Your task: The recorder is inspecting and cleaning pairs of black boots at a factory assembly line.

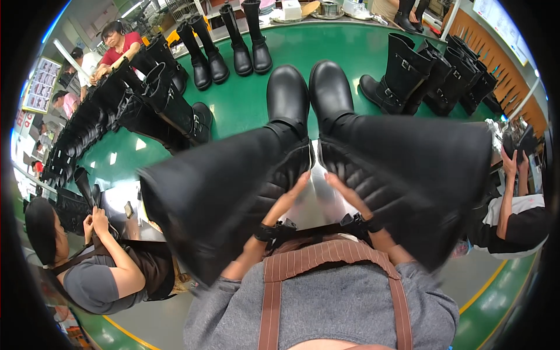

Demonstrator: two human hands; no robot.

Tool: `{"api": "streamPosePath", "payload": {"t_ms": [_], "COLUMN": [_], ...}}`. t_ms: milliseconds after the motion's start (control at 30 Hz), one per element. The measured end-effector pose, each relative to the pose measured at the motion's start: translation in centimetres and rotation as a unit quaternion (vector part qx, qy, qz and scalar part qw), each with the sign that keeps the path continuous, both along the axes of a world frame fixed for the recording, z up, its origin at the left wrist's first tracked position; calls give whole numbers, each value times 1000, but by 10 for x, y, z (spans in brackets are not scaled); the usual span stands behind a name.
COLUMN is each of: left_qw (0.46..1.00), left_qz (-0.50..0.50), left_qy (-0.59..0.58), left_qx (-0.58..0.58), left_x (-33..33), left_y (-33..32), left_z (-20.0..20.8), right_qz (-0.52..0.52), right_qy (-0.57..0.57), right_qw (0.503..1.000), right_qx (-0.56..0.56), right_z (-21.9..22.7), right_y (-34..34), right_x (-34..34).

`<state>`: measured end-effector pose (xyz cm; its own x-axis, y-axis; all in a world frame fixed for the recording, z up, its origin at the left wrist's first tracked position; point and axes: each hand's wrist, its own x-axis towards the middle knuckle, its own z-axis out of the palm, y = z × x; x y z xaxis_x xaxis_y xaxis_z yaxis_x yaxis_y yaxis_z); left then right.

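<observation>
Boots (233, 181) gripped near heels, left hand (300, 182), right hand (337, 182) each curled round one; white box (291, 10) beyond, contents unclear.

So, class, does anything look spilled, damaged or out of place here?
Nothing plainly stands out. The left hand and right hand hold black boots side by side, shafts spread outward; blur along the shafts hides any fine damage.

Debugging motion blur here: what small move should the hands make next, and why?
Probably hold both boots steady side by side. The left hand is at the left boot, the right hand at the right boot, both near the heel; the toes lie close together, but the splayed shafts blur toward their lower edges.
</observation>
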<state>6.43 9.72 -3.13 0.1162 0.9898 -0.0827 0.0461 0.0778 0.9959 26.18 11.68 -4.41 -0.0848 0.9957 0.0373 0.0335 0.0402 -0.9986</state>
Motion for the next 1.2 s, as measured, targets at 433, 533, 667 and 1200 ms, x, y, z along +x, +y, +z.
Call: {"api": "streamPosePath", "payload": {"t_ms": [433, 533, 667, 1200], "left_qw": [996, 995, 982, 983], "left_qz": [-20, -31, -5, 129], "left_qy": [-38, -46, -127, -115], "left_qx": [73, 82, 143, 68], "left_x": [10, 9, -6, -20], "left_y": [-8, -6, 19, 109], "left_z": [-26, -29, -21, -7], "right_qz": [52, 70, 31, 105], "right_qy": [305, 303, 403, 488], "right_qw": [951, 945, 904, 844], "right_qx": [1, -105, -137, -193], "right_z": [8, -7, -30, -53], "right_y": [51, 54, 66, 78], "right_x": [10, 15, 22, 21]}}
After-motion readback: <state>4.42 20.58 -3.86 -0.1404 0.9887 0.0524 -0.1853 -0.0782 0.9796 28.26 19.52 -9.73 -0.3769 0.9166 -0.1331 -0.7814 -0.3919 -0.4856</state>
